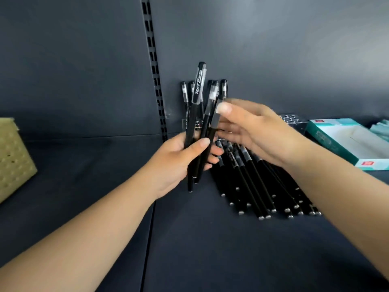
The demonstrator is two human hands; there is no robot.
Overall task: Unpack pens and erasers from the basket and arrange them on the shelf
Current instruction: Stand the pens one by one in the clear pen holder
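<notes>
My left hand point(179, 163) grips a bunch of black pens point(196, 114) upright above the dark shelf point(210, 249), caps pointing up. My right hand point(254, 133) reaches in from the right and pinches one pen of the bunch point(214, 121) between thumb and fingers. Below both hands a row of several black pens point(259, 186) lies flat on the shelf, their tips toward me. The yellow-green basket point(12, 157) stands at the far left edge of the shelf.
A teal and white cardboard box point(345, 142) lies open on the shelf at the right, with a perforated metal holder point(294, 121) behind it. A slotted upright rail point(155, 81) runs down the dark back panel.
</notes>
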